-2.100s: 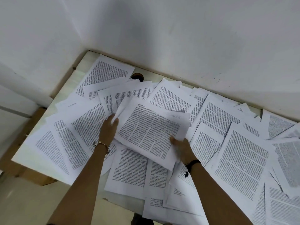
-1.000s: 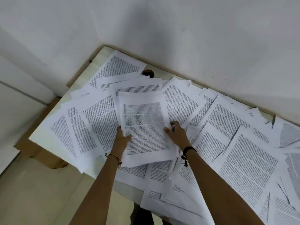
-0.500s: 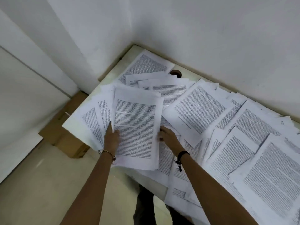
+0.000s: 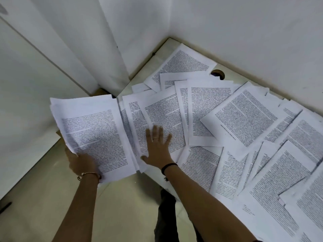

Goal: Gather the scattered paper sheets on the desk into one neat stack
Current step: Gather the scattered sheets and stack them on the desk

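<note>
Centre left, left hand (image 4: 82, 164) grips a bundle of white printed sheets (image 4: 94, 130); right hand (image 4: 158, 147) lies flat, fingers wide, on scattered white pages (image 4: 244, 119).

We cannot read the tiny print on the sheets (image 4: 244, 119). They hide most of the desk (image 4: 164, 51) and the fingers of our left hand (image 4: 82, 163).
</note>
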A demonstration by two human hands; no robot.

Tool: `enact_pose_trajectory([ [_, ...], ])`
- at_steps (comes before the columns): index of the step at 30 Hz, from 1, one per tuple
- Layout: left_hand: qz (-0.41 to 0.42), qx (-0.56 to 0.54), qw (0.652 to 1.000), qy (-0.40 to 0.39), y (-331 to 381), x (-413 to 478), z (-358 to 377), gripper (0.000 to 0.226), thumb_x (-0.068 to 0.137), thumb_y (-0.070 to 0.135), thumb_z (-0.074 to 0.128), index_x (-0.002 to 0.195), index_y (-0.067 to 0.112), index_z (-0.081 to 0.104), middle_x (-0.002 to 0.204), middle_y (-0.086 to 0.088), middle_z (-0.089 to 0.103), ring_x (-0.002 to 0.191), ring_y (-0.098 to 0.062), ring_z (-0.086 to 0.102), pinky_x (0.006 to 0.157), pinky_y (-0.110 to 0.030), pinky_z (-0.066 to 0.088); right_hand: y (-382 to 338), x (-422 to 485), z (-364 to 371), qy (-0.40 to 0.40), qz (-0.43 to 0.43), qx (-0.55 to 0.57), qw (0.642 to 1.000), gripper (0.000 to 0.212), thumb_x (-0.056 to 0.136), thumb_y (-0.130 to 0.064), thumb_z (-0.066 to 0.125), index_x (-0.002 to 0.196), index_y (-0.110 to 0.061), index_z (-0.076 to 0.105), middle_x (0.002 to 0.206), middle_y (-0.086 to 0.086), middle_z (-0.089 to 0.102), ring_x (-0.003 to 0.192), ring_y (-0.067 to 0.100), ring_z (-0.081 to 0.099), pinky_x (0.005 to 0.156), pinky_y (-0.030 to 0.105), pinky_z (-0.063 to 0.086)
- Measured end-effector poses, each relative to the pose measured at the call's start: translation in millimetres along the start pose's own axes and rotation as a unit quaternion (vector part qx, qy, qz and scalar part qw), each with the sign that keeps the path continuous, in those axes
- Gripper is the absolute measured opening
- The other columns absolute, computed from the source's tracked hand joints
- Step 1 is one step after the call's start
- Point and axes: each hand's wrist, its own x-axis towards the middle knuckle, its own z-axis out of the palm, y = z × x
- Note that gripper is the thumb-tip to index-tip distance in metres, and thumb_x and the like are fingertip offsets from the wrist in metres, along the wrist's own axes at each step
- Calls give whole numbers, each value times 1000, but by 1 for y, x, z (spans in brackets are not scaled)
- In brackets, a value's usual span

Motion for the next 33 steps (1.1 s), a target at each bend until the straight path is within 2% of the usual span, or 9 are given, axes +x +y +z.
enact_pose_trajectory([
  [6, -49, -7, 999, 12, -13, 18, -8, 40, 98, 15, 32, 135, 4, 42, 134, -24, 50, 121, -41, 50, 97, -44, 40, -9, 9, -1, 33, 55, -73, 995, 97, 74, -51, 55, 148, 1, 19, 155, 28, 13, 140, 51, 15, 98, 79, 18],
  [12, -21, -40, 999, -7, -8, 10, -9, 46, 96, 6, 29, 140, 13, 40, 135, -20, 50, 121, -37, 50, 97, -40, 40, 21, 10, -27, 65, 94, -141, 983, 69, 75, -12, 53, 141, -3, 38, 140, 21, 48, 119, 41, 53, 81, 50, 53],
  [15, 15, -44, 999, -27, -6, 3, -4, 52, 93, 1, 29, 141, 16, 38, 134, -21, 51, 119, -38, 50, 97, -41, 41, 52, 8, -45, 100, 109, -102, 984, 61, 75, -3, 57, 135, -3, 41, 130, 17, 53, 107, 36, 54, 73, 41, 51],
  [18, 26, -29, 998, -48, -8, 2, 10, 54, 93, 0, 30, 145, 16, 35, 137, -21, 50, 120, -41, 50, 98, -42, 40, 79, 11, -57, 139, 107, 67, 982, 40, 76, 10, 48, 112, -3, 59, 111, 16, 61, 101, 34, 56, 77, 38, 47],
  [22, 37, -11, 996, -78, -3, -9, 26, 53, 94, 2, 30, 146, 15, 33, 139, -21, 48, 121, -42, 48, 99, -44, 39, 99, 3, -78, 219, 165, 244, 930, 11, 84, -1, 50, 80, -3, 61, 80, 15, 62, 73, 17, 51, 64, 26, 34],
  [25, 51, -12, 994, -99, 2, -18, 36, 51, 95, 4, 30, 145, 15, 33, 137, -20, 49, 118, -41, 50, 97, -45, 41, 111, -6, -92, 233, 234, 331, 884, 17, 87, -9, 61, 74, -7, 51, 70, 3, 51, 68, 18, 45, 58, 24, 30],
  [28, 66, 5, 983, -171, 5, -27, 50, 51, 94, 2, 34, 144, 8, 33, 132, -22, 51, 105, -35, 53, 84, -35, 39, 125, -10, -95, 221, 243, 391, 860, 19, 86, -16, 63, 76, -10, 49, 61, -5, 40, 60, 15, 39, 59, 25, 34],
  [31, 122, 17, 952, -281, 10, -41, 66, 54, 87, -4, 44, 139, 7, 35, 126, -23, 52, 106, -39, 54, 81, -38, 43, 125, -13, -102, 241, 217, 363, 874, 10, 84, -15, 62, 87, -6, 58, 69, 1, 53, 68, 16, 46, 66, 28, 38],
  [33, 180, 15, 957, -228, 20, -56, 75, 63, 86, -1, 55, 143, 10, 31, 129, -22, 47, 113, -36, 50, 90, -45, 44, 118, -16, -106, 248, 184, 306, 901, 20, 84, -7, 60, 102, 0, 62, 86, 5, 60, 79, 17, 53, 72, 21, 37],
])
